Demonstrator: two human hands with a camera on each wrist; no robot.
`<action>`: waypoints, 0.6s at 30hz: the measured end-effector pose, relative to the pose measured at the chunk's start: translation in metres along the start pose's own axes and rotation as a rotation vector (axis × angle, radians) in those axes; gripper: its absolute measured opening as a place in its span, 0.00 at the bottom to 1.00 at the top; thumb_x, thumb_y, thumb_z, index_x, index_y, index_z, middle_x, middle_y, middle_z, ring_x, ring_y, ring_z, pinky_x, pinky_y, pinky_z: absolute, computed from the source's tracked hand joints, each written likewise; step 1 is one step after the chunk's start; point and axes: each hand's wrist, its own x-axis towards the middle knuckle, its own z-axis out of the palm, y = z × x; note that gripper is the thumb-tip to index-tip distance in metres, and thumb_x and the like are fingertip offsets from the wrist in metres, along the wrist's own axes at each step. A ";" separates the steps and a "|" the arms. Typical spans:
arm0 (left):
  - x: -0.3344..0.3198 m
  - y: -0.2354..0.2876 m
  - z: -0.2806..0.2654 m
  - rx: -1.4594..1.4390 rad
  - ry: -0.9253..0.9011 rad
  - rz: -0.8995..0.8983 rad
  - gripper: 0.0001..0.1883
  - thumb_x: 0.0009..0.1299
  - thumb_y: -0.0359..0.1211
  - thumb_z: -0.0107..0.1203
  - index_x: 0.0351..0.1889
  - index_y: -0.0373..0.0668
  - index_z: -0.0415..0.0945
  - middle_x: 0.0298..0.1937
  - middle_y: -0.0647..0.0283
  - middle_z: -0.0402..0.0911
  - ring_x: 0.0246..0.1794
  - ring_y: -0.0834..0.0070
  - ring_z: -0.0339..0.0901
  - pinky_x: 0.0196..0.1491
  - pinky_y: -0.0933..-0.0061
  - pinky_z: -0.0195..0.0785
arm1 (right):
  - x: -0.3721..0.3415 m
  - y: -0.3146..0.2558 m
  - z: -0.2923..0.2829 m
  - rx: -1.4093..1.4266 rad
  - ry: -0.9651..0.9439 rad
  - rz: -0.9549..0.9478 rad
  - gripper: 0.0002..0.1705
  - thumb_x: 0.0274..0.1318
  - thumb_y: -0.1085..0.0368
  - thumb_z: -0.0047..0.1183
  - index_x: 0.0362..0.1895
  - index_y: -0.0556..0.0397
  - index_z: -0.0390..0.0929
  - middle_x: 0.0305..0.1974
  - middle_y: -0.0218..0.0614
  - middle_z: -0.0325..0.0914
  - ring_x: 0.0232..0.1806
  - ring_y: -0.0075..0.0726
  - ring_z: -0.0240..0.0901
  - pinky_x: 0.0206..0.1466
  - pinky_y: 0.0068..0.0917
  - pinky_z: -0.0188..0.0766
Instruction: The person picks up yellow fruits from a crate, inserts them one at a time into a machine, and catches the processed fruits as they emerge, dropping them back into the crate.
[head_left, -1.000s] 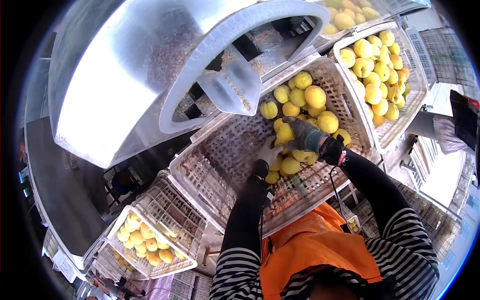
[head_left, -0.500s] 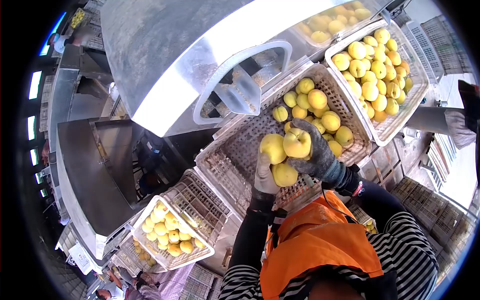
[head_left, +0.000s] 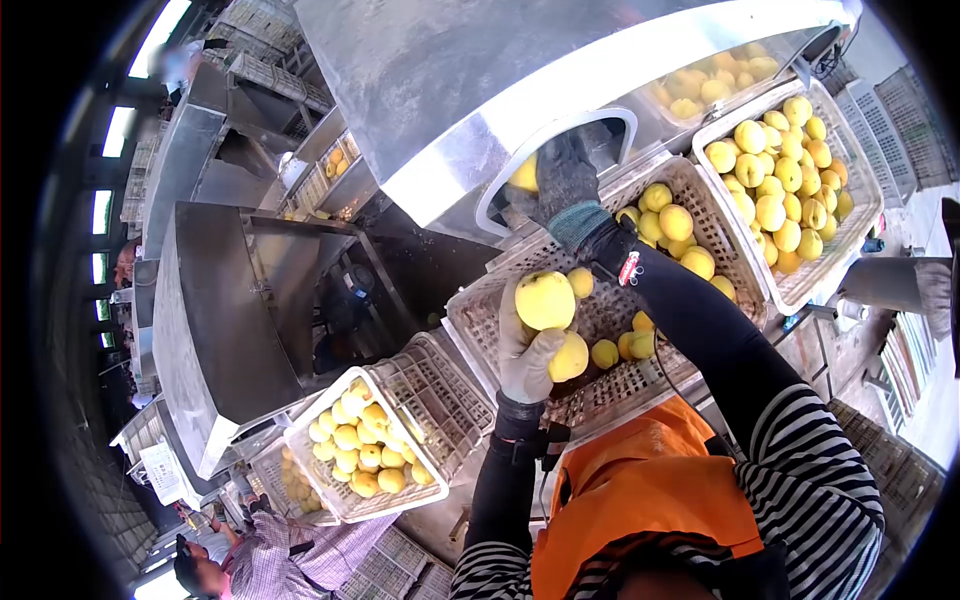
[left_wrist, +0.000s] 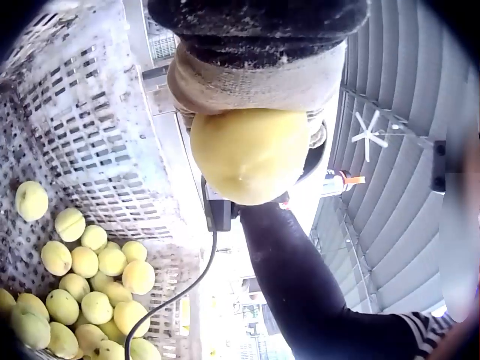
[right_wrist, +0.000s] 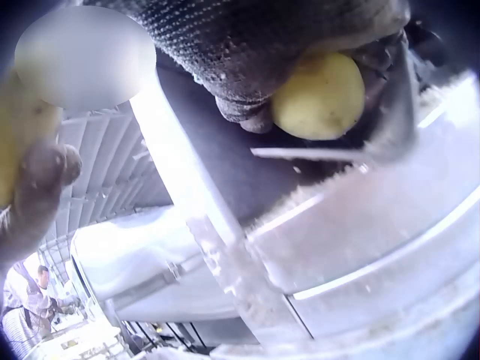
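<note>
Head view: A worker in an orange apron [head_left: 650, 480] and striped sleeves [head_left: 815, 450] is at a white crate [head_left: 478, 325] before a large metal machine [head_left: 480, 110]. The left hand [head_left: 522, 362], in a pale glove, is partly closed, its fingers curled round a large yellow fruit [head_left: 545, 300] and a second fruit [head_left: 568, 357] above the crate's left side. The right hand [head_left: 568, 175], dark-gloved, is inside the machine's grey-rimmed opening [head_left: 550, 126], with a third fruit [head_left: 525, 172] at its left. More fruit [head_left: 672, 222] sits at the crate's far right. A well-filled crate [head_left: 850, 160] is at right; a slatted crate [head_left: 405, 425] holding fruit is tilted at near left. I cannot read the printed sheet [head_left: 163, 470] at left or the red wrist tag [head_left: 629, 268].

Left wrist view: The pale glove is bent round one fruit, beside the crate. A white ceiling fan [left_wrist: 368, 136] shows overhead.

Right wrist view: Dark-gloved fingers [right_wrist: 244, 109] bend around the third fruit within the opening. People [right_wrist: 26, 296] show at far left.
</note>
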 end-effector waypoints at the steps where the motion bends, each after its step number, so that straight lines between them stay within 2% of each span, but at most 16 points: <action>1: 0.003 0.003 0.002 0.098 -0.020 0.080 0.42 0.60 0.29 0.60 0.69 0.41 0.46 0.59 0.56 0.65 0.53 0.68 0.70 0.53 0.69 0.68 | 0.002 -0.004 -0.006 0.000 0.002 0.001 0.30 0.43 0.56 0.61 0.52 0.53 0.70 0.44 0.47 0.68 0.43 0.50 0.67 0.46 0.44 0.65; 2: 0.004 0.005 0.006 0.189 -0.039 0.163 0.42 0.60 0.25 0.60 0.69 0.41 0.47 0.60 0.55 0.65 0.55 0.68 0.68 0.55 0.69 0.67 | 0.003 -0.005 -0.018 -0.050 -0.118 -0.006 0.31 0.45 0.58 0.60 0.55 0.53 0.67 0.46 0.46 0.67 0.46 0.49 0.66 0.49 0.44 0.65; 3: 0.000 0.014 0.016 0.151 -0.018 0.172 0.41 0.57 0.20 0.57 0.69 0.42 0.48 0.62 0.53 0.63 0.58 0.66 0.67 0.58 0.69 0.64 | 0.007 -0.015 -0.038 -0.102 -0.232 -0.012 0.33 0.46 0.60 0.60 0.58 0.53 0.64 0.48 0.45 0.67 0.50 0.47 0.65 0.53 0.44 0.64; 4: -0.001 0.014 0.016 0.147 -0.025 0.183 0.41 0.57 0.20 0.57 0.69 0.42 0.48 0.62 0.53 0.63 0.58 0.66 0.67 0.58 0.69 0.64 | 0.001 -0.030 -0.064 0.519 -0.315 0.253 0.44 0.43 0.54 0.63 0.62 0.57 0.55 0.55 0.49 0.61 0.58 0.49 0.58 0.60 0.43 0.58; 5: 0.000 0.012 0.013 0.511 0.034 0.364 0.41 0.56 0.20 0.58 0.68 0.42 0.49 0.62 0.51 0.63 0.59 0.64 0.66 0.58 0.67 0.63 | -0.014 -0.045 -0.088 1.143 -0.391 0.511 0.56 0.40 0.49 0.66 0.66 0.61 0.46 0.62 0.53 0.55 0.67 0.52 0.51 0.67 0.43 0.52; 6: 0.001 0.010 0.013 0.875 0.101 0.535 0.41 0.55 0.20 0.58 0.68 0.42 0.50 0.63 0.50 0.63 0.60 0.62 0.65 0.59 0.66 0.63 | -0.043 -0.042 -0.084 1.093 -0.328 0.351 0.56 0.41 0.49 0.66 0.67 0.57 0.47 0.63 0.49 0.56 0.68 0.45 0.51 0.67 0.41 0.52; 7: 0.004 0.013 0.018 1.062 0.166 0.764 0.33 0.59 0.24 0.56 0.64 0.36 0.55 0.55 0.55 0.70 0.53 0.65 0.71 0.54 0.69 0.66 | -0.064 -0.038 -0.087 0.960 -0.319 0.160 0.52 0.40 0.50 0.67 0.66 0.54 0.52 0.61 0.48 0.60 0.65 0.46 0.55 0.66 0.40 0.54; 8: 0.003 0.012 0.019 1.057 0.163 0.763 0.33 0.59 0.24 0.56 0.64 0.36 0.55 0.55 0.55 0.70 0.53 0.65 0.71 0.54 0.69 0.66 | -0.077 -0.047 -0.094 0.955 -0.319 0.161 0.52 0.40 0.50 0.67 0.66 0.54 0.52 0.61 0.48 0.60 0.65 0.46 0.55 0.66 0.40 0.54; 9: 0.004 0.012 0.020 1.153 0.161 0.809 0.33 0.60 0.24 0.55 0.64 0.37 0.55 0.55 0.54 0.70 0.52 0.65 0.72 0.53 0.70 0.67 | -0.088 -0.057 -0.101 0.812 -0.348 0.238 0.51 0.39 0.51 0.67 0.65 0.54 0.54 0.59 0.48 0.62 0.64 0.47 0.57 0.66 0.40 0.55; 11: 0.011 0.015 0.022 1.344 0.166 0.917 0.32 0.61 0.25 0.54 0.64 0.37 0.55 0.55 0.51 0.70 0.49 0.66 0.73 0.51 0.72 0.69 | -0.073 -0.082 -0.113 0.585 -0.360 0.409 0.48 0.36 0.54 0.67 0.62 0.55 0.58 0.55 0.47 0.66 0.60 0.50 0.61 0.64 0.39 0.57; 12: 0.012 0.016 0.026 1.343 0.168 0.925 0.32 0.61 0.25 0.54 0.64 0.37 0.55 0.55 0.51 0.70 0.49 0.66 0.73 0.51 0.72 0.69 | -0.067 -0.076 -0.111 0.586 -0.357 0.402 0.48 0.36 0.54 0.67 0.62 0.55 0.58 0.55 0.47 0.66 0.60 0.50 0.61 0.64 0.39 0.57; 14: 0.011 0.020 0.036 0.482 0.291 0.532 0.32 0.63 0.23 0.50 0.66 0.39 0.52 0.55 0.52 0.70 0.48 0.69 0.73 0.48 0.74 0.71 | -0.043 -0.053 -0.099 0.606 -0.409 0.545 0.46 0.38 0.52 0.65 0.61 0.56 0.58 0.56 0.49 0.64 0.59 0.53 0.61 0.63 0.41 0.56; 15: 0.013 0.024 0.033 0.189 0.247 0.455 0.32 0.64 0.22 0.50 0.67 0.39 0.50 0.55 0.54 0.70 0.48 0.70 0.73 0.47 0.72 0.72 | -0.034 -0.047 -0.076 0.455 -0.317 0.479 0.47 0.39 0.50 0.64 0.62 0.56 0.56 0.57 0.51 0.62 0.60 0.54 0.59 0.64 0.43 0.55; 16: 0.021 0.020 0.025 0.047 0.309 0.383 0.25 0.68 0.26 0.48 0.64 0.39 0.56 0.53 0.55 0.72 0.47 0.71 0.73 0.46 0.72 0.72 | -0.027 -0.039 -0.048 0.306 -0.229 0.418 0.48 0.40 0.49 0.63 0.62 0.57 0.55 0.59 0.52 0.60 0.61 0.55 0.58 0.65 0.44 0.54; 18: 0.031 0.032 0.014 0.043 0.297 0.111 0.18 0.73 0.34 0.41 0.60 0.39 0.63 0.49 0.56 0.74 0.46 0.71 0.73 0.47 0.69 0.72 | 0.008 -0.006 -0.012 0.054 -0.417 0.208 0.48 0.42 0.48 0.60 0.63 0.57 0.52 0.61 0.54 0.55 0.64 0.56 0.53 0.67 0.47 0.51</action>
